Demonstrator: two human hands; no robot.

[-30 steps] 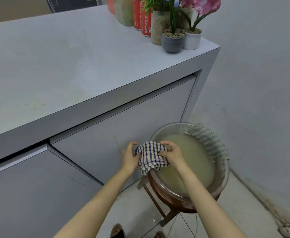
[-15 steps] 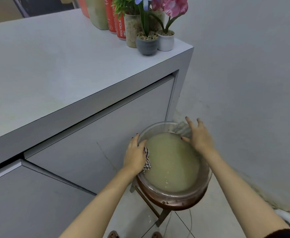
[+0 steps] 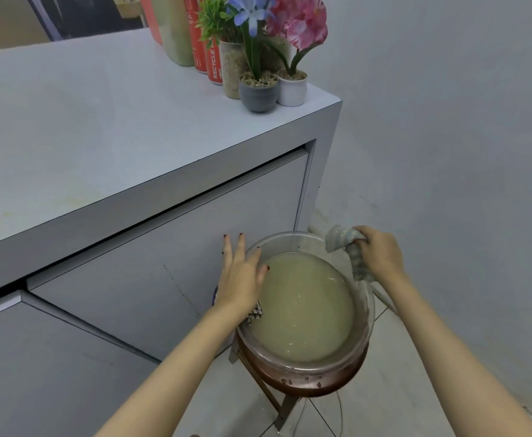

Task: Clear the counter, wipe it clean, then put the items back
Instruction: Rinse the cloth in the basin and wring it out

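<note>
A clear basin [image 3: 337,369] of cloudy water stands on a low stool [image 3: 277,405] beside the white counter [image 3: 100,127]. My right hand [image 3: 379,253] grips a pale blue-green cloth [image 3: 340,239] at the basin's far right rim. My left hand [image 3: 241,272] hovers with straight fingers over the near-left rim. A checked blue-and-white cloth [image 3: 256,312] hangs on that rim, mostly hidden under my left wrist.
At the counter's far right corner stand a grey flower pot [image 3: 258,96], a white flower pot [image 3: 292,89], red cans [image 3: 214,63] and tall jars [image 3: 176,29]. Grey cabinet doors [image 3: 170,260] face the basin. A wall closes the right side.
My left hand let go of the checked cloth on the rim and opened. My right hand closed round the pale cloth on the far rim and lifted it.
</note>
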